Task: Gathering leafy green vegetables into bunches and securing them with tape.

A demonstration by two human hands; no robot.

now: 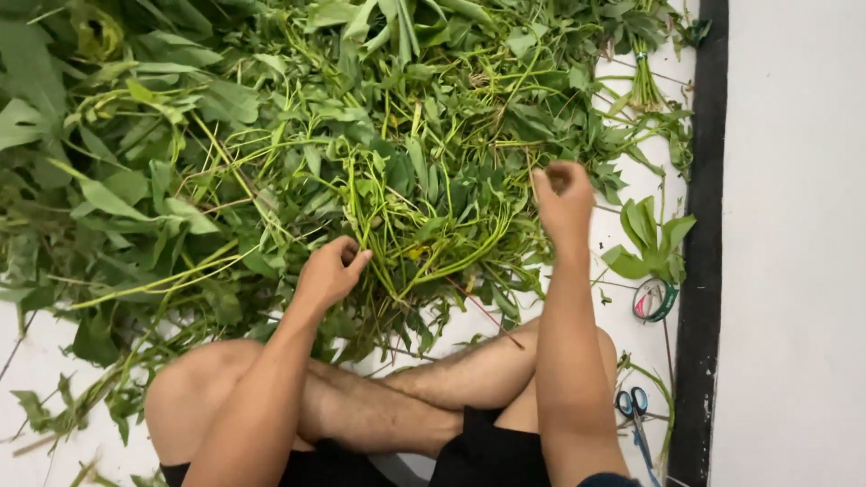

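A big heap of green leafy stems (298,135) covers the white floor in front of my crossed legs. My left hand (330,269) is closed around a bunch of thin green stems (406,234) at the near edge of the heap. My right hand (563,198) is raised over the heap's right side with its fingers curled shut; I cannot make out anything in it.
A tied bundle of stems (644,81) lies at the far right. A roll of tape (653,299) and blue-handled scissors (631,408) rest on the floor by my right knee. A dark strip (702,271) runs along a pale wall on the right.
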